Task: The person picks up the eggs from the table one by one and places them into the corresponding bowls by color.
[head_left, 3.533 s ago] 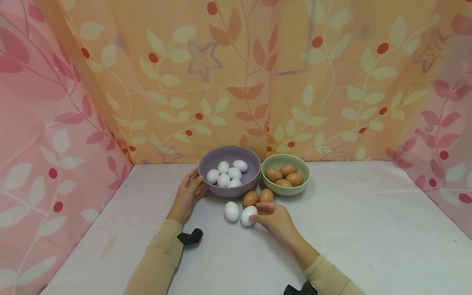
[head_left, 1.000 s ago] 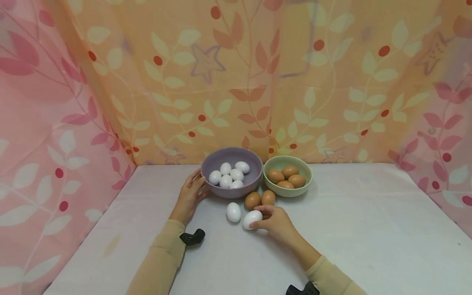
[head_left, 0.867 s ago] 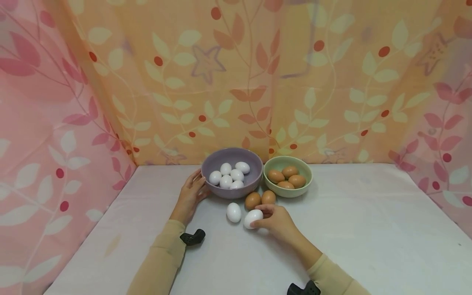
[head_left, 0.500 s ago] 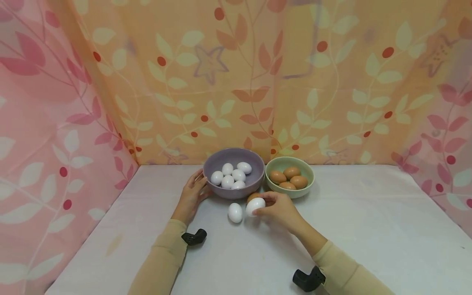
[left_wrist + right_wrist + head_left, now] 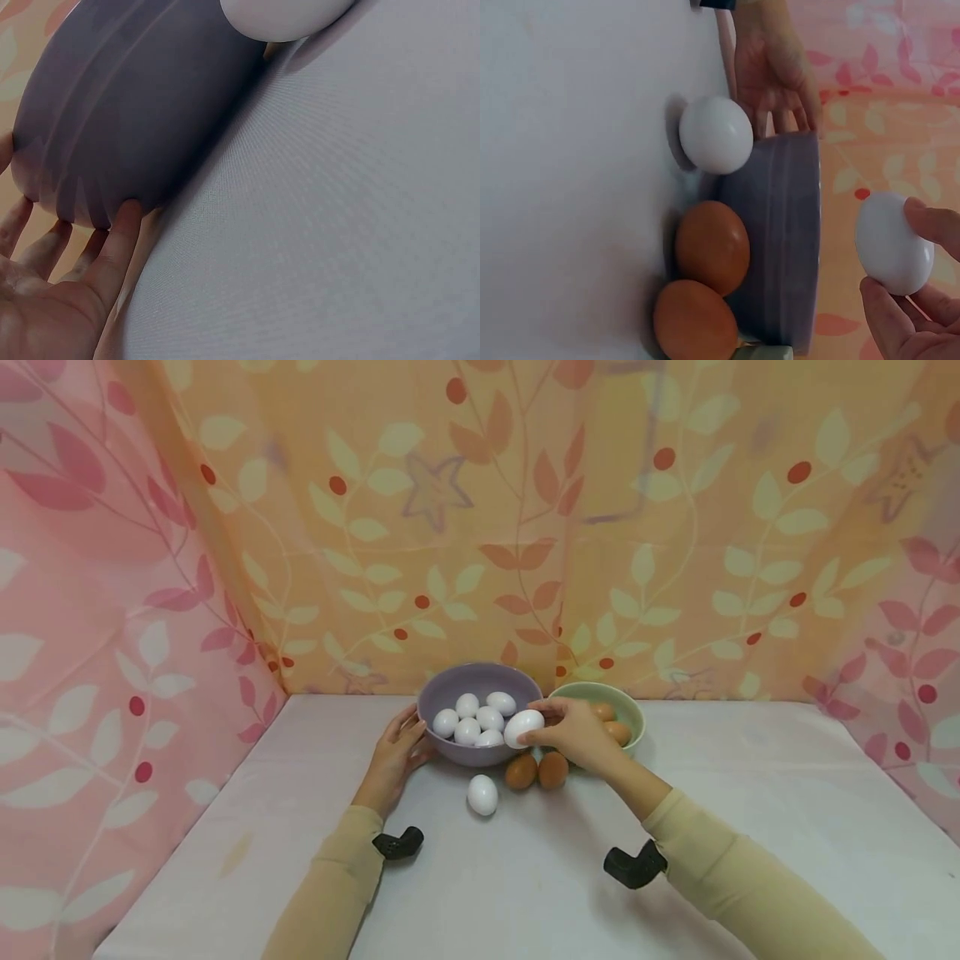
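My right hand (image 5: 573, 735) pinches a white egg (image 5: 523, 727) (image 5: 894, 244) in the air, just over the right rim of the purple bowl (image 5: 480, 679) (image 5: 780, 225) (image 5: 127, 112). Several white eggs (image 5: 472, 721) lie in that bowl. My left hand (image 5: 393, 757) (image 5: 67, 277) rests with straight fingers against the bowl's left wall. On the table in front of the bowl lie one white egg (image 5: 482, 794) (image 5: 716, 135) and two brown eggs (image 5: 521, 771) (image 5: 552, 769) (image 5: 712, 246) (image 5: 694, 321).
A green bowl (image 5: 633, 714) with brown eggs (image 5: 617, 732) stands right of the purple one, partly behind my right hand. Patterned curtains close off the back and both sides. The white table (image 5: 750, 810) stretches open to the right and front.
My right hand has lifted the white egg off the table and carried it up and back to the purple bowl's rim. The left hand has stayed at the bowl.
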`<control>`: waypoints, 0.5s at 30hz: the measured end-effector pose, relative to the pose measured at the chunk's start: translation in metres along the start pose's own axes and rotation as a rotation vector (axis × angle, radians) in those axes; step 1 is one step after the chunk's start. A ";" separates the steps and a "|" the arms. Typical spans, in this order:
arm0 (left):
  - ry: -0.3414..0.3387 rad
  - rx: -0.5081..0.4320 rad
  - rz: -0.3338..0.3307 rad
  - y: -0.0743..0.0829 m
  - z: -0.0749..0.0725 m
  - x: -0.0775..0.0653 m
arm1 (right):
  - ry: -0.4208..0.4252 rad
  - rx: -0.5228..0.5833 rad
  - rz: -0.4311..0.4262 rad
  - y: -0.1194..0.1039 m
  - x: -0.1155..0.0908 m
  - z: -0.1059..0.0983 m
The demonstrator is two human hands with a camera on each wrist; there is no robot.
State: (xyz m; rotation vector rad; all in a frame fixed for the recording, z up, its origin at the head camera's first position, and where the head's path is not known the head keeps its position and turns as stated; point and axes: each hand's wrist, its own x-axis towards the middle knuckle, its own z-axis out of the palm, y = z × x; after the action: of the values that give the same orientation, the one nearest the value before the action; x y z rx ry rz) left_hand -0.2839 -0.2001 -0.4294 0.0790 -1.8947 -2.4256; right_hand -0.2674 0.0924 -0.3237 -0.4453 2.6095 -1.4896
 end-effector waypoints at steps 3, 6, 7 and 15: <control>0.009 -0.001 -0.009 -0.001 -0.001 0.000 | -0.002 -0.018 -0.004 -0.002 0.008 -0.001; 0.020 0.000 -0.008 0.000 -0.001 -0.001 | -0.019 -0.004 0.009 -0.005 0.016 0.000; 0.020 0.004 -0.005 0.000 -0.002 -0.001 | -0.025 0.007 0.016 -0.006 0.019 0.001; 0.004 0.002 -0.004 0.001 0.001 -0.001 | -0.032 0.038 0.021 -0.005 0.044 0.006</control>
State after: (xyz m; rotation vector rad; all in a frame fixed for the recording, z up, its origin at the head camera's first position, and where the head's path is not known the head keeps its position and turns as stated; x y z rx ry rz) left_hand -0.2828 -0.1991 -0.4281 0.0874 -1.8975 -2.4235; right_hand -0.3067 0.0712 -0.3200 -0.4335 2.5485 -1.5102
